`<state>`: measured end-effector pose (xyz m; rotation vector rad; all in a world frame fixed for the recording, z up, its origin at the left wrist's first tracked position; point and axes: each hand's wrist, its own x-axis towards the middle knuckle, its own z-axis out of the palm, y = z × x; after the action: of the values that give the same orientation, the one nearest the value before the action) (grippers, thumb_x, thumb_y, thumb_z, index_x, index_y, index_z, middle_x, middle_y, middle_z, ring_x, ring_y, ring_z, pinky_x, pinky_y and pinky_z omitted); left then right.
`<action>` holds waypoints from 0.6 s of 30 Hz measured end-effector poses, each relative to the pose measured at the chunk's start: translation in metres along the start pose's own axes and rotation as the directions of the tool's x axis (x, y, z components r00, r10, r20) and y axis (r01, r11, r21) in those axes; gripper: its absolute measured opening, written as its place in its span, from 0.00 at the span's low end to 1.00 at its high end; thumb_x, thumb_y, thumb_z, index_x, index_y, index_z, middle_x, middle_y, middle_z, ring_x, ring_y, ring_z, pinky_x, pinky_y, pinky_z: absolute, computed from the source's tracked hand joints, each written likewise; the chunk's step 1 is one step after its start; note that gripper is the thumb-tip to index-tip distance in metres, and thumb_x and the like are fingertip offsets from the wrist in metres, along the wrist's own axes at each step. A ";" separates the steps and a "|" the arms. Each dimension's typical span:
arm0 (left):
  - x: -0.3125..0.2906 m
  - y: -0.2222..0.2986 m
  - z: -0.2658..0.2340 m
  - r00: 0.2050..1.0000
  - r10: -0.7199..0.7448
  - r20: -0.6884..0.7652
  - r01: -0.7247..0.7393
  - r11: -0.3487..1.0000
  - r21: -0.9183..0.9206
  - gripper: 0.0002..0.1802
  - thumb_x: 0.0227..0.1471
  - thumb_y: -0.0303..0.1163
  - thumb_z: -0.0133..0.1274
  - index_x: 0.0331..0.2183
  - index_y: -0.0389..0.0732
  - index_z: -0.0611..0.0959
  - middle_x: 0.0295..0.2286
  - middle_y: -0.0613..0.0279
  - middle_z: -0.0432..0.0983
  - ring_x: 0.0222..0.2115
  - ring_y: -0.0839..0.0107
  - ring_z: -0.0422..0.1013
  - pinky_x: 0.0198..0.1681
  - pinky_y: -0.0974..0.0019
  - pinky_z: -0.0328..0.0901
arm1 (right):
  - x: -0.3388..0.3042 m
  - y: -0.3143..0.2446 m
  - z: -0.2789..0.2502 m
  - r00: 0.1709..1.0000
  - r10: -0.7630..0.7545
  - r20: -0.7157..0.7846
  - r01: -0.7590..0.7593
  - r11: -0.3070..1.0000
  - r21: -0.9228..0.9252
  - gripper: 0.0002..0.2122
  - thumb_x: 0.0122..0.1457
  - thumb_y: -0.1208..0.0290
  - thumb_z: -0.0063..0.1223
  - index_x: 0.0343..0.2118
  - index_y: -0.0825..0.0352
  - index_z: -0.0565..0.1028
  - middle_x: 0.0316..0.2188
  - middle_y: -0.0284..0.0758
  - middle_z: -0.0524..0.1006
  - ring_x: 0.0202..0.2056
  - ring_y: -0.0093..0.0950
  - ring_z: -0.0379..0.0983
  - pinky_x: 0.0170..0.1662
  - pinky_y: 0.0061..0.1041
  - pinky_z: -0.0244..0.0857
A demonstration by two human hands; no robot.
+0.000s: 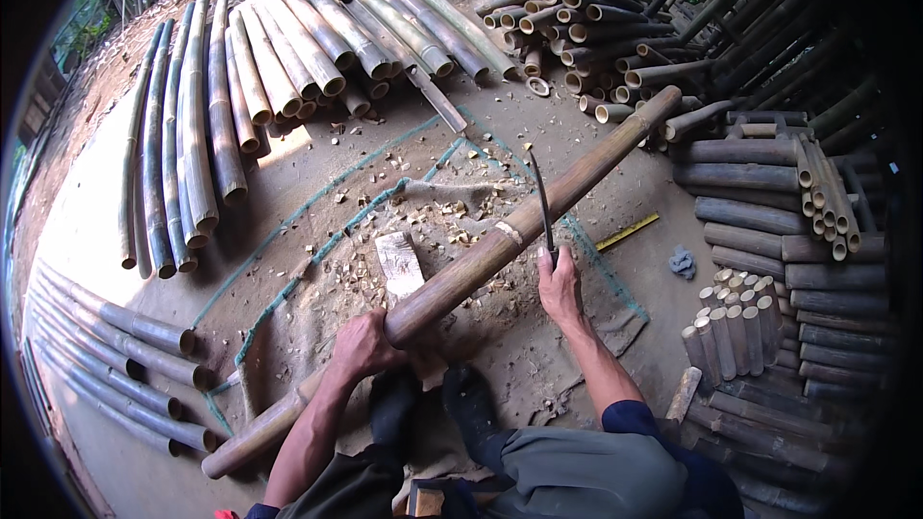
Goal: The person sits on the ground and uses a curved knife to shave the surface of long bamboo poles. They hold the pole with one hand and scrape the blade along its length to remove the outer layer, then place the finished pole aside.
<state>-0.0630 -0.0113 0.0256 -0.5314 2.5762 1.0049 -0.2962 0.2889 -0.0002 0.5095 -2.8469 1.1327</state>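
A long brown bamboo pole [471,267] slants across in front of me, from lower left to upper right, with a pale ring at one node. My left hand [365,344] is wrapped round its lower part. Whether the stretch below that hand is the same piece, I cannot tell. My right hand [560,284] is closed on the handle of a knife [542,194], its long, thin dark blade pointing up and away, in front of the pole in this view. Beside the pole lies a pale wooden block [400,266], partly hidden by it.
Burlap sacking [452,194] edged in green lies under scattered chips. A yellow ruler [627,233] and a grey crumpled cloth [682,262] lie to the right. Long bamboo poles [197,135] lie at the left and back; cut bamboo lengths [750,216] are stacked on the right.
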 end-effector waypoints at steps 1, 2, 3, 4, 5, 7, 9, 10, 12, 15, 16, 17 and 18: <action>-0.001 -0.004 -0.002 1.000 -0.014 0.001 0.014 1.000 -0.012 0.31 0.35 0.47 0.71 0.37 0.34 0.84 0.33 0.40 0.84 0.38 0.45 0.82 0.45 0.47 0.74 | -0.002 -0.015 0.000 0.997 -0.029 0.071 0.031 0.999 -0.031 0.20 0.70 0.53 0.56 0.41 0.68 0.67 0.29 0.52 0.79 0.30 0.57 0.79 0.33 0.54 0.71; -0.003 -0.008 -0.005 1.000 -0.028 0.003 0.028 0.999 -0.024 0.31 0.35 0.47 0.71 0.37 0.34 0.84 0.33 0.40 0.84 0.38 0.45 0.82 0.45 0.48 0.74 | -0.009 -0.031 0.000 0.960 -0.156 0.233 0.172 0.984 -0.049 0.19 0.71 0.53 0.55 0.41 0.68 0.68 0.28 0.52 0.78 0.30 0.56 0.79 0.33 0.53 0.71; -0.003 -0.009 -0.007 1.000 -0.014 0.017 0.015 0.998 -0.064 0.30 0.35 0.47 0.71 0.36 0.34 0.84 0.33 0.40 0.84 0.38 0.45 0.82 0.45 0.48 0.74 | -0.023 -0.048 -0.009 0.886 -0.262 0.383 0.305 0.950 -0.057 0.19 0.72 0.54 0.53 0.41 0.69 0.68 0.28 0.51 0.78 0.29 0.56 0.78 0.33 0.52 0.70; -0.004 -0.012 -0.011 1.000 -0.001 0.030 0.004 0.995 -0.103 0.30 0.35 0.46 0.71 0.36 0.34 0.84 0.33 0.40 0.84 0.37 0.45 0.82 0.45 0.48 0.74 | -0.031 -0.056 -0.013 0.777 -0.349 0.524 0.433 0.900 -0.043 0.18 0.73 0.55 0.51 0.41 0.69 0.68 0.27 0.51 0.77 0.29 0.56 0.77 0.32 0.51 0.70; -0.005 -0.014 -0.014 0.999 0.012 0.043 -0.006 0.990 -0.142 0.30 0.34 0.46 0.71 0.35 0.33 0.84 0.32 0.40 0.84 0.37 0.46 0.82 0.45 0.48 0.74 | -0.031 -0.042 -0.001 0.818 -0.391 0.423 0.447 0.894 -0.038 0.18 0.73 0.54 0.51 0.41 0.69 0.68 0.26 0.50 0.77 0.28 0.54 0.77 0.32 0.50 0.70; -0.003 -0.004 -0.015 0.997 0.005 0.073 0.006 0.989 -0.148 0.32 0.34 0.46 0.72 0.39 0.34 0.83 0.34 0.42 0.83 0.38 0.46 0.81 0.46 0.49 0.73 | -0.013 -0.012 -0.002 0.979 -0.102 0.175 0.115 0.991 -0.063 0.19 0.71 0.53 0.55 0.42 0.68 0.68 0.27 0.51 0.78 0.30 0.55 0.80 0.34 0.52 0.72; -0.007 0.006 -0.001 0.996 0.030 -0.090 -0.031 0.999 -0.014 0.33 0.36 0.45 0.72 0.42 0.35 0.81 0.35 0.44 0.81 0.39 0.47 0.79 0.46 0.50 0.72 | -0.006 0.014 -0.005 1.000 0.027 0.007 -0.027 1.000 -0.005 0.20 0.69 0.52 0.57 0.42 0.67 0.67 0.28 0.52 0.79 0.30 0.55 0.81 0.33 0.53 0.73; -0.019 0.006 0.017 0.958 0.068 -0.278 -0.036 0.992 0.119 0.33 0.38 0.44 0.71 0.44 0.36 0.79 0.36 0.46 0.80 0.40 0.48 0.78 0.46 0.50 0.71 | -0.009 0.003 -0.003 0.980 -0.090 0.175 0.097 0.995 -0.029 0.19 0.70 0.52 0.55 0.42 0.67 0.67 0.28 0.51 0.79 0.29 0.55 0.80 0.32 0.53 0.72; -0.027 -0.006 0.041 0.869 0.129 -0.478 0.013 0.959 0.283 0.31 0.42 0.42 0.68 0.46 0.37 0.77 0.37 0.49 0.77 0.40 0.49 0.76 0.46 0.51 0.69 | -0.026 -0.044 -0.009 0.818 -0.290 0.496 0.345 0.938 -0.020 0.19 0.72 0.53 0.53 0.41 0.68 0.68 0.28 0.51 0.79 0.26 0.53 0.78 0.30 0.51 0.69; -0.023 -0.009 0.058 0.832 0.160 -0.532 0.036 0.940 0.339 0.21 0.48 0.36 0.60 0.43 0.38 0.75 0.34 0.50 0.74 0.38 0.50 0.74 0.45 0.50 0.67 | -0.020 -0.022 0.008 0.957 -0.188 0.223 0.208 0.976 -0.069 0.19 0.70 0.53 0.55 0.42 0.67 0.67 0.28 0.51 0.79 0.29 0.55 0.80 0.32 0.51 0.73; -0.019 -0.008 0.061 0.855 0.155 -0.495 0.016 0.946 0.324 0.20 0.49 0.36 0.60 0.42 0.38 0.75 0.35 0.49 0.74 0.38 0.50 0.74 0.45 0.49 0.67 | -0.017 -0.006 0.010 0.993 -0.037 0.114 0.044 0.997 -0.063 0.20 0.69 0.52 0.57 0.42 0.67 0.67 0.28 0.52 0.78 0.30 0.55 0.81 0.33 0.52 0.74; -0.014 -0.006 0.064 0.876 0.151 -0.457 -0.004 0.951 0.308 0.20 0.49 0.36 0.60 0.42 0.37 0.75 0.35 0.48 0.75 0.38 0.49 0.74 0.45 0.49 0.67 | -0.016 0.014 0.015 0.999 -0.038 0.020 0.038 0.999 0.040 0.20 0.69 0.53 0.57 0.43 0.67 0.67 0.28 0.52 0.78 0.31 0.55 0.81 0.34 0.52 0.75; -0.013 -0.014 0.060 0.894 0.132 -0.429 0.004 0.954 0.301 0.20 0.49 0.36 0.60 0.41 0.37 0.75 0.35 0.48 0.75 0.39 0.49 0.74 0.45 0.49 0.67 | -0.019 0.002 0.019 0.974 -0.162 0.158 0.163 0.987 0.011 0.19 0.70 0.53 0.55 0.43 0.68 0.67 0.28 0.52 0.78 0.31 0.54 0.81 0.34 0.52 0.74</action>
<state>-0.0359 0.0238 -0.0186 -0.6593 3.0951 0.5384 -0.2767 0.2830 -0.0181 0.8520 -2.8699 1.1070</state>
